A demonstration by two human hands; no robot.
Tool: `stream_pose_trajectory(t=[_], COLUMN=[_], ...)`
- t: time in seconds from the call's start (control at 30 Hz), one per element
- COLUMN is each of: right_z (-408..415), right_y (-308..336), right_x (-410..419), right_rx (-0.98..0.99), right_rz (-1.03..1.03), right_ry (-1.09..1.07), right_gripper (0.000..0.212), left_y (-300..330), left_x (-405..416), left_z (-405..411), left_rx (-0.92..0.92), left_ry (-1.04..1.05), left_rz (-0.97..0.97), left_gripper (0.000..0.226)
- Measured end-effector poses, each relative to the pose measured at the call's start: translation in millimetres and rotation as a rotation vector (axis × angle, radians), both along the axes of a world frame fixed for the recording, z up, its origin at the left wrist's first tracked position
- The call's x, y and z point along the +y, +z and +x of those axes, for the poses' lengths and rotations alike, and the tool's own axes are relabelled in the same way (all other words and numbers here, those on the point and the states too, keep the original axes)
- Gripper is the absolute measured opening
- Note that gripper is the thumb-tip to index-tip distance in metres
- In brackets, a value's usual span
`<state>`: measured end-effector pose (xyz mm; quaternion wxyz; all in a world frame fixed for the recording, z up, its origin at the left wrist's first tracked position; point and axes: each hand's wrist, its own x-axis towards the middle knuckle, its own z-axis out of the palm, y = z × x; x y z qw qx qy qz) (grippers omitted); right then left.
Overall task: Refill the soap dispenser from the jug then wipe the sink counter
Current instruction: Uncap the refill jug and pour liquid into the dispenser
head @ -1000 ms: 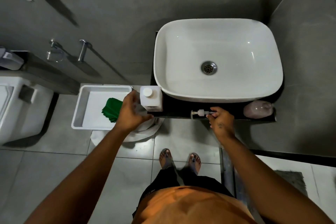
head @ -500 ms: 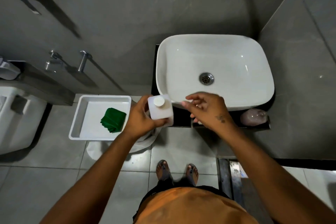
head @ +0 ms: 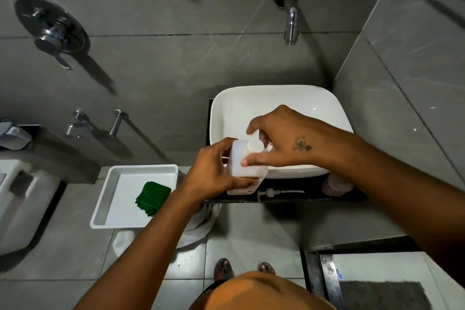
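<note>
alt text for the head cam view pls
Left hand grips a white jug at the sink edge while the right hand pinches its cap; a green cloth lies in a tray nearby.

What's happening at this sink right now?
A person grips a white plastic jug with the left hand, while the right hand closes its fingers around the jug's white screw cap. The pump head lies on the dark counter. A folded green cloth waits in the white tray.
</note>
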<state>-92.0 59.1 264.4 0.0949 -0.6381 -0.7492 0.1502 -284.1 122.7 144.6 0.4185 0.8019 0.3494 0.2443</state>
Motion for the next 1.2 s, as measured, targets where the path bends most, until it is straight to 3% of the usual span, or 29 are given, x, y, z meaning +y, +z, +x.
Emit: stream_pose_trajectory(t=[0.07, 0.13, 0.23, 0.33, 0.4, 0.47, 0.53, 0.6, 0.7, 0.77, 0.8, 0.9, 1.03, 1.13, 1.2], right_z=[-0.8, -2.8, -3.7, -3.9, -4.7, -2.0, -2.0, -3.3, 1.9, 0.2, 0.4, -0.4, 11.8, 24.6, 25.1], right_y=[-0.1, 1.1, 2.8, 1.9, 4.0, 3.3, -0.3, 2.3, 4.2, 2.2, 0.1, 6.8, 9.0, -15.8, -55.8], right_x=[-2.1, -6.2, -9.0, -7.7, -7.1, -5.4, -3.2, -2.8, 0.2, 3.6, 5.3, 7.7, 8.7, -2.1, -18.1], right_rx=[-0.018, 0.003, -0.084, -0.088, -0.044, -0.121, -0.201, -0.133, -0.180, -0.297, -0.299, -0.198, -0.125, 0.161, 0.332], right_rz=[-0.031, -0.049, 0.038, 0.026, 0.000, 0.038, 0.082, 0.057, 0.036, 0.051, 0.042, -0.035, 0.119, 0.231, 0.210], right_ry=[0.059, 0.165, 0.077, 0.114, 0.147, 0.059, 0.049, 0.146, 0.092, 0.030, 0.063, 0.230, 0.304, 0.123, -0.031], right_gripper=[0.039, 0.044, 0.052, 0.036, 0.050, 0.062, 0.055, 0.048, 0.089, 0.087, 0.075, 0.030, 0.028, 0.042, 0.039], left_y=[0.0, -1.5, -1.2, -1.6, -1.4, -1.0, 0.3, 0.7, -1.2, -1.7, -1.4, -1.7, -7.7, -17.4, -23.5], left_x=[-2.5, -4.3, -5.6, -6.5, -6.3, -5.6, -5.9, -7.3, -8.3, -8.7, -8.9, -8.8, -7.1, -6.5, -7.8], left_z=[2.1, 2.2, 0.9, 1.3, 0.3, -0.7, -0.4, 0.0, -0.8, -1.0, -0.6, 0.2, -2.1, -14.6, -28.5], left_rx=[-0.006, -0.008, 0.001, 0.018, 0.021, 0.023, 0.024, 0.028, 0.026, 0.026, 0.031, 0.038, 0.041, 0.055, 0.044], left_ry=[-0.007, -0.007, 0.005, 0.010, 0.024, 0.025, 0.019, 0.015, 0.018, 0.015, 0.014, 0.001, 0.028, 0.080, 0.134], left_rz=[-0.007, -0.012, -0.018, -0.024, -0.024, -0.017, -0.008, -0.017, -0.012, -0.012, -0.019, -0.039, -0.060, -0.054, -0.077], left_gripper=[0.074, 0.075, 0.077, 0.076, 0.078, 0.075, 0.074, 0.076, 0.071, 0.070, 0.072, 0.070, 0.075, 0.079, 0.077])
